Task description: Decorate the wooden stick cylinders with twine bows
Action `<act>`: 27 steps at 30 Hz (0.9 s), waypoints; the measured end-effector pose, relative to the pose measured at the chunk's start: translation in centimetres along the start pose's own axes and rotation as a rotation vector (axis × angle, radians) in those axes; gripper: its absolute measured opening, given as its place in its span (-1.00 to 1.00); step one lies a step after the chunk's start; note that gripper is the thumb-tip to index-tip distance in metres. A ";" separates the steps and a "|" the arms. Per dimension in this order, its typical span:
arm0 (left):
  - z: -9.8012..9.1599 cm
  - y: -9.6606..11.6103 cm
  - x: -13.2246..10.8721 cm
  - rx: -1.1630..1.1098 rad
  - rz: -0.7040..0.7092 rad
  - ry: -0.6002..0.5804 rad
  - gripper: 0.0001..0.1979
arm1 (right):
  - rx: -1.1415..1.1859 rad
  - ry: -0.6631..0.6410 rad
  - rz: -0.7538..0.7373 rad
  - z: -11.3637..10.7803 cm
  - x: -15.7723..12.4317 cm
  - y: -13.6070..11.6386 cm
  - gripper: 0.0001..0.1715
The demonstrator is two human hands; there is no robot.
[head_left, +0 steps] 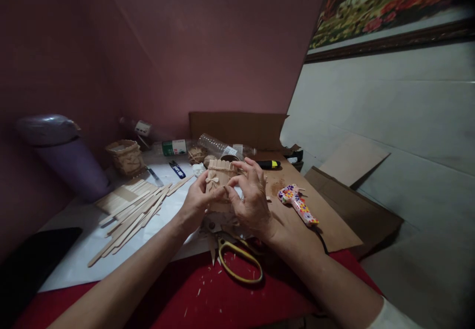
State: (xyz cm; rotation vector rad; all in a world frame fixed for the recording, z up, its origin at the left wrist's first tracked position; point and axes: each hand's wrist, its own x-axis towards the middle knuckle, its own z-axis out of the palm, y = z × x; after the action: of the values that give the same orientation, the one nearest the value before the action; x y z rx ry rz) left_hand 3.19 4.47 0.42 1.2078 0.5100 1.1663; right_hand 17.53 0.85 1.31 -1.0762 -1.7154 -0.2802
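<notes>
Between my two hands is a small pot [220, 174] faced with upright wooden craft sticks, with twine round its upper part and a small bow on its front. My left hand [197, 198] grips its left side, the thumb reaching across the front. My right hand [253, 195] curves round the right side, thumb and fingers against the pot. Just below the hands lie scissors [241, 264] with yellow handles. Loose craft sticks [139, 215] fan out to the left. A glue gun [299, 205] with a flowered pattern rests on cardboard at the right.
A second twine-trimmed pot [125, 158], blue thread snips [177, 169], a twine ball [196, 155] and plastic bottles [215, 146] stand or lie toward the back. A purple tumbler [69, 156] is at far left. Cardboard [326, 210] covers the right side; wood scraps dot the red cloth [178, 294].
</notes>
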 end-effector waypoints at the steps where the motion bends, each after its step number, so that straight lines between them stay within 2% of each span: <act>1: 0.0 0.0 0.0 -0.002 -0.004 0.001 -0.49 | 0.002 0.005 0.001 0.0 0.0 0.0 -0.94; 14: -0.1 0.1 0.4 -0.113 -0.048 -0.015 -0.38 | 0.112 0.168 0.034 -0.3 0.1 0.3 -0.92; 20: -0.2 0.3 0.4 -0.105 -0.048 -0.030 -0.38 | 0.084 0.124 0.000 -0.4 -0.2 -0.2 -0.90; 27: 0.2 0.3 0.1 -0.074 -0.016 0.007 -0.45 | 0.044 0.131 -0.010 -0.2 0.0 -0.1 -0.95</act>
State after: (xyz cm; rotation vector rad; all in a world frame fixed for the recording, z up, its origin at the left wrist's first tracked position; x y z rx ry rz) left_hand 3.31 4.47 0.77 1.1343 0.4767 1.1665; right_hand 17.55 0.63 1.41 -0.9964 -1.6036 -0.3109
